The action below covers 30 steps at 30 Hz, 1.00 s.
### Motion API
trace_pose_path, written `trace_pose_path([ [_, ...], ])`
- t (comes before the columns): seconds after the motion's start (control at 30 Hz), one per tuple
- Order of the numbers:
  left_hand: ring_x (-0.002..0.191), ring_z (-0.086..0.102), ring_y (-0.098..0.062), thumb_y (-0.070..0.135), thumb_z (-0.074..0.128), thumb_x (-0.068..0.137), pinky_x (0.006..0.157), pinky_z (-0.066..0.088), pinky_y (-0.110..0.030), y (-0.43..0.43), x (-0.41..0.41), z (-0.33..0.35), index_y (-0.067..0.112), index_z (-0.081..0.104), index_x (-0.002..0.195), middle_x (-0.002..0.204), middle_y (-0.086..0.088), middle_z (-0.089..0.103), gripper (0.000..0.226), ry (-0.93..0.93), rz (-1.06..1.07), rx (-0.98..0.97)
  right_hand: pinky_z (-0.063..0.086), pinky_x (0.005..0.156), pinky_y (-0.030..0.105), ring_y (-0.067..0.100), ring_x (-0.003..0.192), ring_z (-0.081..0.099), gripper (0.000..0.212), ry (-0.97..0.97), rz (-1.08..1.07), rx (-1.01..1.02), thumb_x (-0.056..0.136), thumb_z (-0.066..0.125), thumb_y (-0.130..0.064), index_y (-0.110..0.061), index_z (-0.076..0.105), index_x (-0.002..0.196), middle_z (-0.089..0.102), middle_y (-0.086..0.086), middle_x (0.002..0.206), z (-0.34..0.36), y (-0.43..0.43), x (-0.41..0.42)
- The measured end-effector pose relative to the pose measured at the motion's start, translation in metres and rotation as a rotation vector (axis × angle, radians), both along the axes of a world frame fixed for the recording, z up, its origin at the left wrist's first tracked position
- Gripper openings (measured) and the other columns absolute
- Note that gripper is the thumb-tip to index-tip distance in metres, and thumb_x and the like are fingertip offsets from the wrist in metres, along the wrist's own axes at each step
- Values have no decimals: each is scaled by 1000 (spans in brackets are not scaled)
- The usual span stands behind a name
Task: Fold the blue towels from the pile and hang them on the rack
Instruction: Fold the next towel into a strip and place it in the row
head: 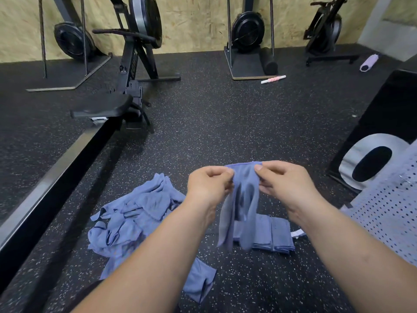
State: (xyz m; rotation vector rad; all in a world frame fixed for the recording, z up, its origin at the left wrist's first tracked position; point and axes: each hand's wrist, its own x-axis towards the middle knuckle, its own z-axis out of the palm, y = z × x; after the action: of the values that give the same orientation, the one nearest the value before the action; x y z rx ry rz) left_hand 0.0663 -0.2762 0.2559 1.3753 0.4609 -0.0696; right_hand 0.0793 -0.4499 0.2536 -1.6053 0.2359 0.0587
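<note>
At centre, the left hand [208, 185] and right hand [285, 182] each pinch shut on a top corner of one towel [242, 199], lifted so it hangs free and straight, likely to line up edges for folding. Below at 5 o'clock lies a folded stack [274, 234]; the loose pile [137, 213] sits at 8 o'clock. No container or rack shows; a rower [133, 71] stands at 11.

— What sort of room is this?
— A gym: speckled black rubber floor [221, 114], rowing machines [133, 41] against a chipboard wall [194, 21] well beyond the person's fingers [222, 173].
— Anything else?
— A black foam roller [268, 61] and a pink massage stick [273, 79], farther off.
</note>
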Motion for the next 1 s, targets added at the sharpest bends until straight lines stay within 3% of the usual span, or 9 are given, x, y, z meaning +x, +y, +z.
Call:
trace_pose_path([
  [0.13,68,67,-19,10,79,94,84,62,-40,-6,-2,-4,9,77,91,75,-10,75,4,-48,-7,53,64,91,48,19,90,78,3,-120,32,-154,93,81,-22,-22,84,96,81,-2,89,-2,12,-5],
  [0.2,74,71,-21,11,80,94,84,62,-41,-7,-3,-6,11,77,91,87,-17,79,4,-71,-2,76,63,88,43,11,86,77,3,-166,49,-250,92,81,-25,-27,84,93,81,-11,87,-1,15,-7],
  [0.33,73,72,-21,11,80,94,82,63,-41,-6,-4,-7,9,77,95,88,-18,79,4,-90,16,64,58,81,31,0,78,73,3,-239,56,-401,91,82,-31,-31,84,93,78,-20,83,1,19,-11],
  [0.5,72,72,-19,7,78,95,73,61,-35,-6,-6,-5,7,77,96,88,-17,80,2,-80,18,42,51,75,18,-5,75,70,6,-263,39,-503,91,82,-34,-30,84,94,77,-22,81,1,20,-12],
  [0.63,73,74,-16,8,77,95,71,59,-30,-7,-8,-6,9,78,97,86,-12,81,2,-77,-2,63,41,70,2,-9,80,67,5,-305,61,-601,93,80,-33,-31,83,96,76,-20,92,0,20,-14],
  [0.77,70,70,-12,5,69,98,67,53,-28,-8,-9,-9,12,80,95,82,-5,79,14,-84,-67,97,47,79,15,-2,84,67,10,-362,120,-707,96,75,-28,-32,82,101,72,-15,96,0,20,-16],
  [0.83,76,74,-13,3,59,96,74,59,-31,-8,-10,-5,11,81,100,83,-2,79,24,-80,-112,68,51,82,18,-1,84,67,10,-384,150,-711,94,77,-28,-33,81,102,69,-15,97,0,19,-18],
  [0.93,106,77,-26,1,50,94,103,59,-42,-8,-12,4,8,82,105,103,-12,81,35,-110,-222,-21,52,78,16,-2,81,67,13,-401,149,-706,87,85,-31,-34,80,98,68,-16,95,1,14,-17],
  [1.0,107,76,-29,0,53,95,104,57,-41,-6,-11,9,11,83,99,102,-13,81,32,-118,-241,-37,47,75,8,-3,79,67,8,-415,117,-727,88,85,-29,-32,79,93,69,-16,91,3,8,-12],
])
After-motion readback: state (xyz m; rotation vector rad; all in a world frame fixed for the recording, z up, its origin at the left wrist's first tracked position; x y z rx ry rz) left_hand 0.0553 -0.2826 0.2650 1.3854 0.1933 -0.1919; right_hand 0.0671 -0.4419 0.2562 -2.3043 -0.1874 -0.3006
